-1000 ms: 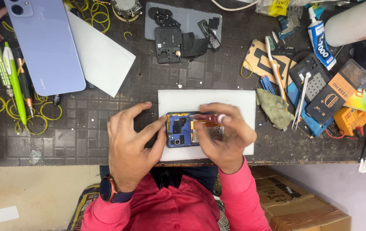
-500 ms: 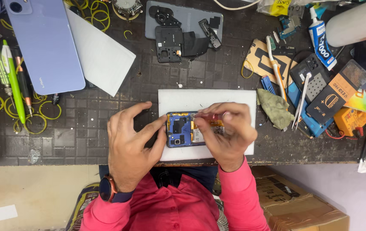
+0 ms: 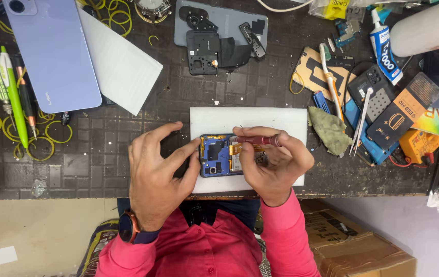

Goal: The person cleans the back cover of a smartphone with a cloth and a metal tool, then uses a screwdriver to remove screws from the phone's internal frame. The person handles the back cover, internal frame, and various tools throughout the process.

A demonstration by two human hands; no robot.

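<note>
My left hand (image 3: 160, 177) clamps the left edge of the opened phone (image 3: 219, 155), thumb and forefinger pinching its blue inner frame. My right hand (image 3: 276, 161) is closed on a red-handled screwdriver (image 3: 255, 140), which lies nearly level with its tip over the phone's top edge. The phone lies on a white pad (image 3: 250, 120) at the near edge of the dark gridded surface (image 3: 127, 154). Far left lies a lilac back cover (image 3: 53, 54) over a white sheet (image 3: 122, 66). To the right stand a white glue tube with a blue label (image 3: 383, 46), a flat black packet with orange print (image 3: 401, 115) and an orange box (image 3: 424, 146). A brown cardboard carton (image 3: 353, 243) sits below the surface by my right elbow.
</note>
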